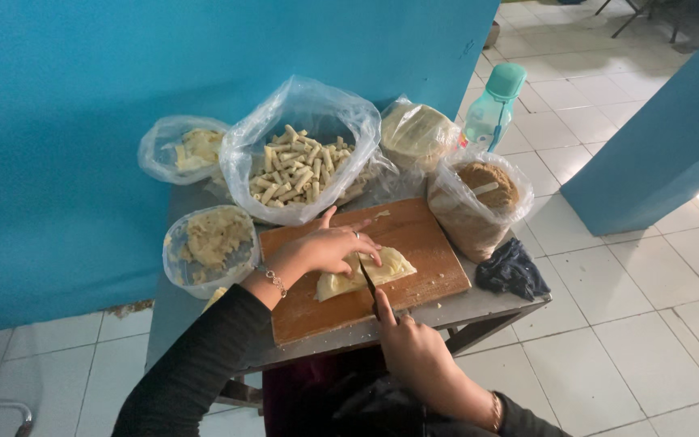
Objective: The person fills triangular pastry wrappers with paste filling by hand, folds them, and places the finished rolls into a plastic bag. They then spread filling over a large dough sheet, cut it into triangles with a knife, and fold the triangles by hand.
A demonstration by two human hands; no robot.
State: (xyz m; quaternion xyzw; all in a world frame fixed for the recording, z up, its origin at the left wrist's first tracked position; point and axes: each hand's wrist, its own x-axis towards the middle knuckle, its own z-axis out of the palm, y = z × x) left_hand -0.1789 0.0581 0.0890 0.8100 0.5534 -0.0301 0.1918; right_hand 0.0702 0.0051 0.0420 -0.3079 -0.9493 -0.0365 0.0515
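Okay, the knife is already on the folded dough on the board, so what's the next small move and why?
Probably draw the knife down through the pale dough sheet. The blade already rests across it, the right hand grips the handle, and the left hand pins the dough flat on the wooden board, fingers beside the blade.

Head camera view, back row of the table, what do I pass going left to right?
Small bag of pale dough → big open bag of short rolled sticks → wrapped pale block → green-capped bottle. The bag of brown powder sits nearer, so I left it out.
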